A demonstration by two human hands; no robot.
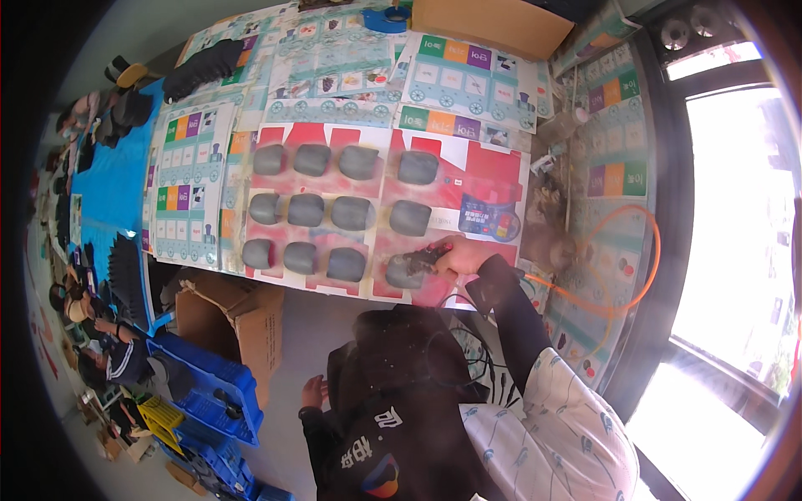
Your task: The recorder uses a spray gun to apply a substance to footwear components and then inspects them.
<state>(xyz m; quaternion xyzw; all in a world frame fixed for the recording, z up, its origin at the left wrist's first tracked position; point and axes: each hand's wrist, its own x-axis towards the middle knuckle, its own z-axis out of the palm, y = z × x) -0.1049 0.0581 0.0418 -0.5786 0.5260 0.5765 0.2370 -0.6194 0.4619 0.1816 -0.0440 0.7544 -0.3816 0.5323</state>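
- Printing covers the sheets [468, 83] at the upper middle: green, orange and purple blocks over teal train cars, turned upside down and too small to read surely.
- The red-and-white board [493, 179], in the middle of the frame, carries a blue printed panel and small dark lettering.
- Pale characters and a round multicoloured emblem mark the black apron [401, 401] at lower centre.
- Twelve grey rounded pieces [306, 210] lie on the board in three rows of four; the lower-right one is partly covered by a dark tool [428, 254].
- The tool's handle is mostly hidden by the right hand [464, 255]; where the orange hose [656, 250] at the right ends behind the wrist cannot be made out.
- Window glare washes out the right side, and the dark fisheye rim cuts off the corners.
- The right arm reaches up from the lower right, its hand wrapped firmly around the tool, which points left above the board's lower edge.
- The left hand [315, 391], left of the apron, hangs loose below the table, fingers slightly bent, grip slack.
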